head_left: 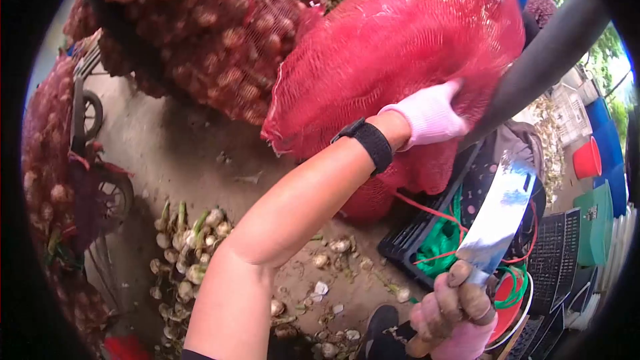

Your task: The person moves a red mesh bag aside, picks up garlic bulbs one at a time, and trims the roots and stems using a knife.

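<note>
My left hand (430, 115), in a pink glove with a black band on the wrist, lies against a large red mesh bag (393, 47). Its fingertips are partly lost against the mesh, and whether they grip it is unclear. At the lower right, my right hand (453, 313) is wrapped round the handle of a broad knife (497, 220), its shiny blade pointing up. The right glove leaves dirty fingertips showing. Beside the blade, a black crate (400, 247) holds green netting (440, 243) and red cord.
Mesh bags full of garlic bulbs (227, 40) stand at the upper left. Loose garlic (187, 253) lies on the ground below. A wheeled cart (83, 117) is at the left. Red bucket (587, 159), green bin (597, 227) and a person (539, 3) are at the right.
</note>
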`<act>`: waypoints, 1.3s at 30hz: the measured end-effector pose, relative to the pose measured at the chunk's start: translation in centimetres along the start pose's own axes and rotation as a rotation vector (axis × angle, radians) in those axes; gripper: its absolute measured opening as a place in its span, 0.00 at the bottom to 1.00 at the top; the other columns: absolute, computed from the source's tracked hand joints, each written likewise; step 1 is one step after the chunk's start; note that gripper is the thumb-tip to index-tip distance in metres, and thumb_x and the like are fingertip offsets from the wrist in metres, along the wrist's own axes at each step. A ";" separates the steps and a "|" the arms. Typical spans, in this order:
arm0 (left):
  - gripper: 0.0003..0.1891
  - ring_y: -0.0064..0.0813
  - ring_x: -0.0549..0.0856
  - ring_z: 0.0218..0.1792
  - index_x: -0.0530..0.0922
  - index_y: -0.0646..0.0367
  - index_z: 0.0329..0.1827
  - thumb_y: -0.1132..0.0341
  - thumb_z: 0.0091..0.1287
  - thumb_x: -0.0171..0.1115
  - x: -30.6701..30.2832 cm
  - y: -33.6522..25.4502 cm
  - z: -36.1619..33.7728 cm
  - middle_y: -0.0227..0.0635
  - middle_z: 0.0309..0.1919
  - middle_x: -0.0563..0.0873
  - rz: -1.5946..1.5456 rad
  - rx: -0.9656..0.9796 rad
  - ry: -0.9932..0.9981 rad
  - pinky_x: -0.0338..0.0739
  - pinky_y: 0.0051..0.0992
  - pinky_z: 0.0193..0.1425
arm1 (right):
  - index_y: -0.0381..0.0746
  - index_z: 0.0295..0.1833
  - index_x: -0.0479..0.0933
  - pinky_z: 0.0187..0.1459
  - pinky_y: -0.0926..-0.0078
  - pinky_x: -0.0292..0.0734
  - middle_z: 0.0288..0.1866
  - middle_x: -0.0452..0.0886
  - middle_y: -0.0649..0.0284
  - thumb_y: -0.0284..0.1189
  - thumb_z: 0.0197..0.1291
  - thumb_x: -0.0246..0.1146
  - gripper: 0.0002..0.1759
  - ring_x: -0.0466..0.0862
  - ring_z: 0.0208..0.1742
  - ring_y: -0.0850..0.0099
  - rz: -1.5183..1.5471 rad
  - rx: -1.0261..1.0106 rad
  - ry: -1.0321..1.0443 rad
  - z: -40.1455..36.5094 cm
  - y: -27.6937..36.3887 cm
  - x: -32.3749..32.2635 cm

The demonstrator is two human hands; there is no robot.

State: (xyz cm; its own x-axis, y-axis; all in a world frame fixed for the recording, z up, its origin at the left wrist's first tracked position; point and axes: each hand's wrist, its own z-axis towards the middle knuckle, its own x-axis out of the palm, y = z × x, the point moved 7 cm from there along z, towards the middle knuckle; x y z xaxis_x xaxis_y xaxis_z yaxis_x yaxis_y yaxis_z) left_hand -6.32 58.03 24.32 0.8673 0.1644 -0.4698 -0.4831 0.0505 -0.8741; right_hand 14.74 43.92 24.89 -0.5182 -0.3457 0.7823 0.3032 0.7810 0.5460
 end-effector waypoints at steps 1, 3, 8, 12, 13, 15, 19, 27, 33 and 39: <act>0.42 0.45 0.77 0.61 0.58 0.74 0.70 0.58 0.56 0.62 -1.2 -1.8 -1.7 0.64 0.58 0.75 0.138 0.062 -0.080 0.69 0.30 0.64 | 0.40 0.57 0.68 0.26 0.75 0.64 0.22 0.64 0.71 0.37 0.64 0.62 0.20 0.64 0.20 0.76 -0.006 0.013 -0.002 0.1 -0.4 0.3; 0.36 0.46 0.84 0.48 0.62 0.70 0.68 0.63 0.58 0.63 -3.0 -5.1 -5.8 0.63 0.48 0.80 0.216 0.086 -0.139 0.77 0.31 0.54 | 0.39 0.55 0.69 0.25 0.77 0.63 0.23 0.63 0.71 0.37 0.63 0.62 0.20 0.64 0.21 0.77 -0.084 -0.004 0.025 0.2 -0.8 0.7; 0.23 0.48 0.84 0.42 0.72 0.66 0.57 0.66 0.58 0.61 -7.8 -6.9 -13.8 0.53 0.37 0.84 0.383 0.286 -0.495 0.78 0.40 0.49 | 0.36 0.55 0.68 0.26 0.76 0.63 0.24 0.64 0.70 0.36 0.61 0.63 0.22 0.64 0.22 0.76 -0.113 0.038 0.069 0.1 -2.9 2.0; 0.23 0.47 0.85 0.38 0.75 0.63 0.55 0.67 0.57 0.67 -9.9 -5.2 -16.9 0.50 0.38 0.84 0.535 0.263 -0.691 0.79 0.35 0.43 | 0.35 0.57 0.67 0.26 0.76 0.64 0.24 0.63 0.70 0.36 0.61 0.63 0.23 0.64 0.22 0.77 -0.117 0.050 0.123 -0.2 -4.2 2.9; 0.20 0.46 0.84 0.37 0.77 0.63 0.52 0.67 0.56 0.68 -10.4 -4.4 -17.2 0.49 0.37 0.84 0.541 0.217 -0.715 0.79 0.35 0.43 | 0.35 0.58 0.67 0.26 0.75 0.64 0.23 0.63 0.71 0.36 0.61 0.63 0.24 0.64 0.22 0.77 -0.123 0.064 0.107 -0.4 -4.4 3.0; 0.16 0.45 0.84 0.38 0.79 0.63 0.47 0.69 0.56 0.68 -11.6 -2.8 -17.9 0.47 0.38 0.82 0.563 0.151 -0.796 0.78 0.33 0.44 | 0.34 0.57 0.67 0.26 0.75 0.64 0.23 0.63 0.71 0.36 0.62 0.63 0.24 0.64 0.22 0.76 -0.128 0.061 0.144 -0.5 -4.8 3.1; 0.13 0.46 0.78 0.50 0.82 0.59 0.42 0.68 0.53 0.70 -13.8 -3.1 -17.5 0.49 0.47 0.79 0.524 0.188 -0.964 0.73 0.37 0.55 | 0.33 0.57 0.66 0.25 0.74 0.65 0.22 0.62 0.71 0.39 0.65 0.60 0.24 0.64 0.22 0.76 -0.164 0.038 0.143 -1.0 -4.6 2.4; 0.24 0.31 0.76 0.60 0.70 0.73 0.60 0.66 0.65 0.60 -10.9 -9.5 -7.3 0.48 0.56 0.78 0.156 0.435 -0.677 0.69 0.30 0.65 | 0.34 0.54 0.69 0.25 0.75 0.66 0.22 0.64 0.70 0.34 0.62 0.63 0.20 0.65 0.21 0.75 -0.090 -0.086 0.084 -2.2 -0.1 0.6; 0.34 0.31 0.73 0.61 0.56 0.74 0.70 0.64 0.68 0.59 -4.6 -6.6 5.0 0.50 0.62 0.73 -0.695 0.271 -0.539 0.67 0.27 0.65 | 0.34 0.54 0.69 0.26 0.72 0.67 0.22 0.66 0.68 0.34 0.61 0.65 0.21 0.67 0.21 0.73 -0.001 -0.121 0.023 -2.8 2.3 -2.3; 0.24 0.38 0.74 0.64 0.68 0.59 0.67 0.63 0.69 0.52 2.5 4.1 10.4 0.49 0.65 0.73 -0.227 0.197 -0.166 0.67 0.29 0.66 | 0.35 0.55 0.68 0.26 0.74 0.66 0.21 0.67 0.69 0.35 0.62 0.64 0.21 0.68 0.20 0.74 -0.002 -0.122 -0.064 -2.2 3.7 -4.1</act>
State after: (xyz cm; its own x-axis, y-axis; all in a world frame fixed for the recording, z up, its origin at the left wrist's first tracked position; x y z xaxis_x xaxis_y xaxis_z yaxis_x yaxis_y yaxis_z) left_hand -7.35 68.94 20.81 0.9317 0.2848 -0.2256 -0.3082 0.2903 -0.9060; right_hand 19.81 47.08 24.33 -0.5679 -0.3106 0.7622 0.3945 0.7100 0.5833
